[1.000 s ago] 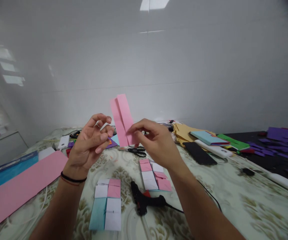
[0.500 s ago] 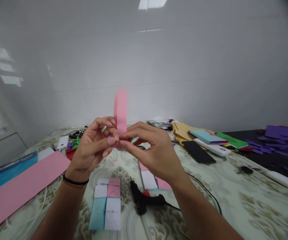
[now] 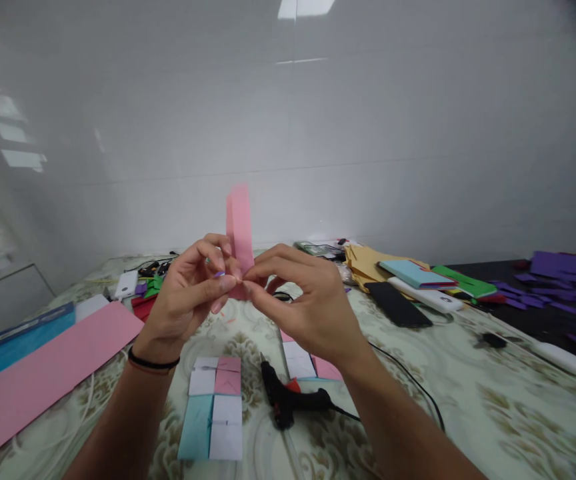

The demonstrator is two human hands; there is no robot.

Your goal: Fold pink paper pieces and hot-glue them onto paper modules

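Note:
A folded pink paper strip (image 3: 241, 223) stands upright between my hands, above the table. My left hand (image 3: 195, 283) pinches its lower end between thumb and fingers, and a small purple bit shows by the fingertips. From the other side, my right hand (image 3: 303, 297) pinches the same lower end with thumb and forefinger. The fingertips of both hands nearly meet, so the fold at the bottom is partly hidden. Below them on the table lie a black glue gun (image 3: 288, 397) and a panel of white, pink and blue folded paper squares (image 3: 213, 407).
A second paper panel (image 3: 298, 360) lies partly behind my right hand. Long pink paper (image 3: 63, 373) covers the left side. At right are a black phone (image 3: 398, 303), a white power strip (image 3: 425, 295), yellow envelopes (image 3: 375, 260) and purple paper pieces (image 3: 558, 287). The glue gun's cord runs right.
The pink strip leans slightly more to the left at its top. My fingertips have shifted a little at its lower end, and a purple bit now shows at my left fingers.

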